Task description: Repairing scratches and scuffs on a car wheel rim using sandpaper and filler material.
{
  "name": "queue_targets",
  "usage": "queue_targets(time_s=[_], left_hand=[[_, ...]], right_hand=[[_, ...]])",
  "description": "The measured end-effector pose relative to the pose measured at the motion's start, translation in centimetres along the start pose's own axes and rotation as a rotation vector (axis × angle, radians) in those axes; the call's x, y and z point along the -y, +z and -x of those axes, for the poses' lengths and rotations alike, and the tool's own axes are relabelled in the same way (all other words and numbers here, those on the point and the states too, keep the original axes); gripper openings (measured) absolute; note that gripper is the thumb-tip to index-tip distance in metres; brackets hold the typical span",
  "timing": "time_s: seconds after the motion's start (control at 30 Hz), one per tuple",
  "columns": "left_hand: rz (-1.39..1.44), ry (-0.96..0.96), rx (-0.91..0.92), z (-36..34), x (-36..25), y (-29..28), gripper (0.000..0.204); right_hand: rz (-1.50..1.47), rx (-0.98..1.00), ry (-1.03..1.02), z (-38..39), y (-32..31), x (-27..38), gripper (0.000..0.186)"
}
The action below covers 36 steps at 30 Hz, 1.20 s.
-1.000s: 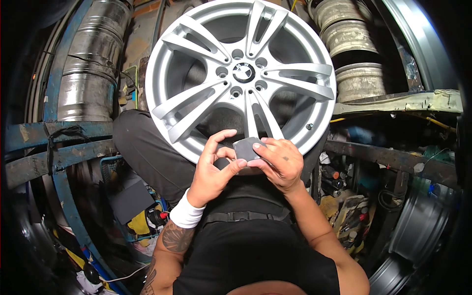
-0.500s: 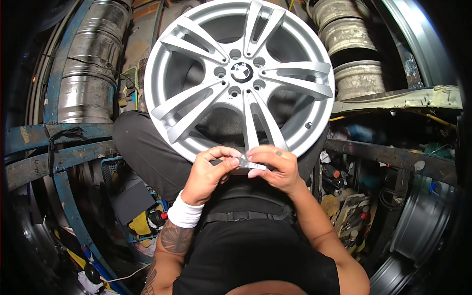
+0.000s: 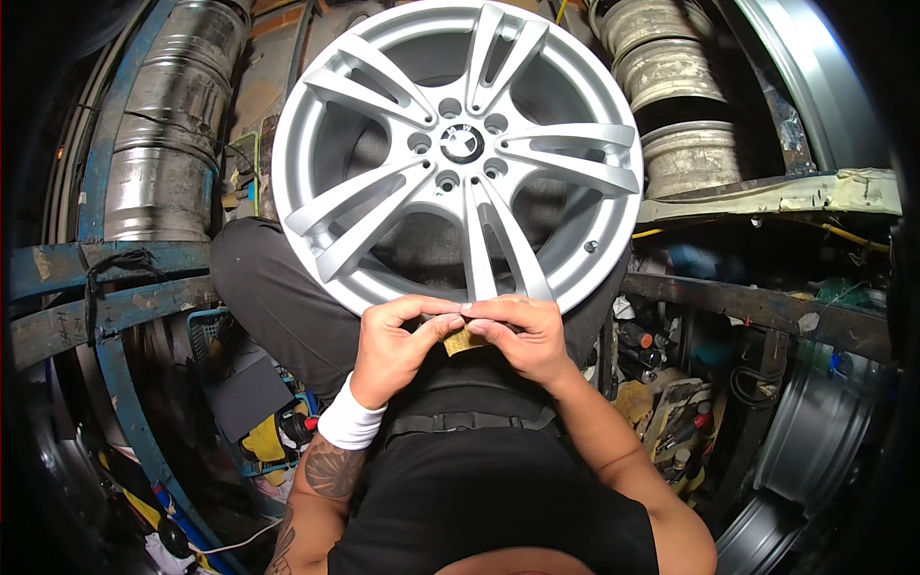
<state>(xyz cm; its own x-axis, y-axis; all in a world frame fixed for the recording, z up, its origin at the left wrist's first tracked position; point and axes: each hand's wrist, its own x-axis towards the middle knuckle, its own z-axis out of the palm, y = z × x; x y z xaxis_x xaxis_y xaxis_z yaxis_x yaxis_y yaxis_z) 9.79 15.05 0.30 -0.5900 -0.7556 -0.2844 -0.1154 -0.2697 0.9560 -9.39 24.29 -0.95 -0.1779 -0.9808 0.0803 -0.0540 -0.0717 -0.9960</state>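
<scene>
Close in front of my body, my left hand point(image 3: 393, 345) and my right hand point(image 3: 527, 335) meet, fingertips together. Both pinch a small strip point(image 3: 462, 342) whose yellowish-tan face shows below my thumbs; its upper part is hidden by my fingers, and its exact kind I cannot make out. Just beyond my fingertips, a silver alloy wheel point(image 3: 292, 206) with split double spokes leans up across my lap. A round black-and-white cap point(image 3: 461, 144) sits at its hub, ringed by bolt holes. A valve stem point(image 3: 591, 246) shows on the lower right of its rim.
Stacked bare metal wheels point(image 3: 163, 163) stand at the far left, with dusty ones point(image 3: 676, 86) at the far right. Blue-painted metal frames point(image 3: 144, 292) flank my legs. A blue basket point(image 3: 206, 335) of odds and ends sits at left; tools and clutter point(image 3: 671, 431) lie at right.
The strip has been turned, from a silvery face showing to a yellowish-tan one. My fingers have come closer together around it. The wheel appears slightly further left in view.
</scene>
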Motion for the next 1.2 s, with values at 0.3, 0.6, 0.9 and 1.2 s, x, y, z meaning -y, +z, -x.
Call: queue_targets(time_s=[0.3,0.6,0.9,1.2], left_hand=[[-0.325,0.396,-0.062,-0.2,-0.2,-0.7,0.016],[-0.426,0.454,-0.179,0.2,0.5,0.7,0.012],[-0.498,0.505,-0.190,0.1,1.2,0.4,0.006],[-0.445,0.403,-0.134,0.2,1.1,-0.7,0.006]], right_hand=[[-0.171,0.023,0.157,0.1,0.3,-0.1,0.019],[-0.016,-0.038,0.151,0.2,0.5,-0.5,0.016],[0.022,0.004,0.146,0.2,0.7,-1.4,0.017],[-0.046,0.047,0.146,-0.6,0.8,-0.9,0.017]])
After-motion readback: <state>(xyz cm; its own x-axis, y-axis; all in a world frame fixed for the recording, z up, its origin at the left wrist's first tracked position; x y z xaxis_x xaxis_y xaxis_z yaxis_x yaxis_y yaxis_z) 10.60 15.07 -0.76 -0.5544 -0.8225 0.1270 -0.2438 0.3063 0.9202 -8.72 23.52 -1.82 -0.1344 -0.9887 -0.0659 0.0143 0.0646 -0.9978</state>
